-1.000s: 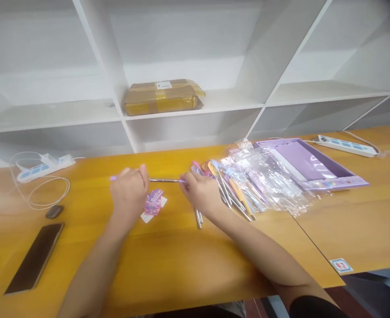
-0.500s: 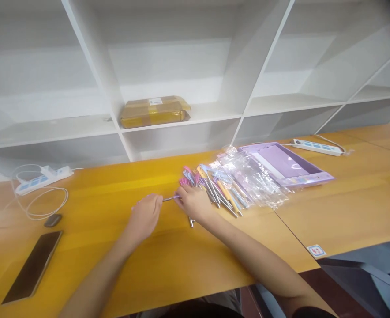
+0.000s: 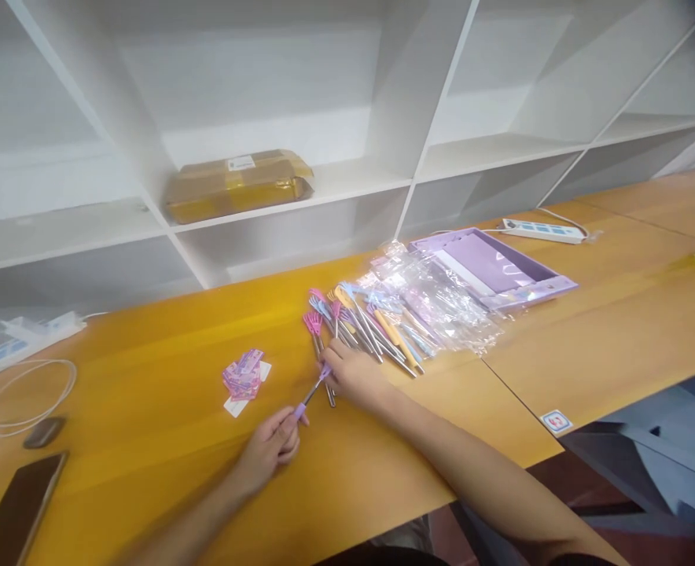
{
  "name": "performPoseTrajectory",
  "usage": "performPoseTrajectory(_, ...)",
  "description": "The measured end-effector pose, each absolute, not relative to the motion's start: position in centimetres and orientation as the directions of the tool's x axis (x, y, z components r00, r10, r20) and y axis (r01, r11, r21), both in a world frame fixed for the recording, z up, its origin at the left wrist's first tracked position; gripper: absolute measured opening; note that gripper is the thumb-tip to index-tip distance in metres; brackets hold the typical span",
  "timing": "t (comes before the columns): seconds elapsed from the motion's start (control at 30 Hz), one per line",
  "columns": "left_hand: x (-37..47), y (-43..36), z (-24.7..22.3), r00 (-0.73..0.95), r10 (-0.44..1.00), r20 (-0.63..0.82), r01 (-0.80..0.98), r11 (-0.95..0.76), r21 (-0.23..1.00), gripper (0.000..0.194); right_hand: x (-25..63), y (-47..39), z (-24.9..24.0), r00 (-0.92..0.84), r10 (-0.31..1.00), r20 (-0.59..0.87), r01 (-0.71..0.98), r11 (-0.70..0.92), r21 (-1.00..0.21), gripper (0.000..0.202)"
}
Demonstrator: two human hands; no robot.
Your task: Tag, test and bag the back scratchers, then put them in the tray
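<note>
A purple telescopic back scratcher stretches between my two hands, its metal rod showing in the gap. My left hand is closed around the purple handle at the lower left. The fingers of my right hand grip the purple end at the upper right, partly covering it. Just beyond the right hand lies a heap of back scratchers with pink, blue, purple and yellow claw heads and metal rods. A small pile of pink and purple cards rests on the table, above my left hand.
Clear plastic bags lie beside an open purple box. Power strips and a white cable sit on the table. A phone is at the left edge. A taped parcel stands on the shelf.
My left hand has moved down, tilting the back scratcher from near level to a slant. The card pile now shows. My view has shifted somewhat, so the surroundings sit differently in the picture.
</note>
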State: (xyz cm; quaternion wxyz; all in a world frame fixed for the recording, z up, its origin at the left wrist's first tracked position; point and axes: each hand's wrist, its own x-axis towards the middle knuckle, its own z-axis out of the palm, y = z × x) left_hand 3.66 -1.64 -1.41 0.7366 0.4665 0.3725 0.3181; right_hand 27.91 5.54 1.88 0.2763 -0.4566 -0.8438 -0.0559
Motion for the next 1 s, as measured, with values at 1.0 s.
performPoseTrajectory(1.0, 2.8, -2.2, -1.6, 0.548, 0.799, -0.248, -0.104, 0.359, 0.928, 0.044, 41.5, 13.7, 0.7, 0.204, 0.947, 0.249, 0.966, -0.155, -0.206, 0.045)
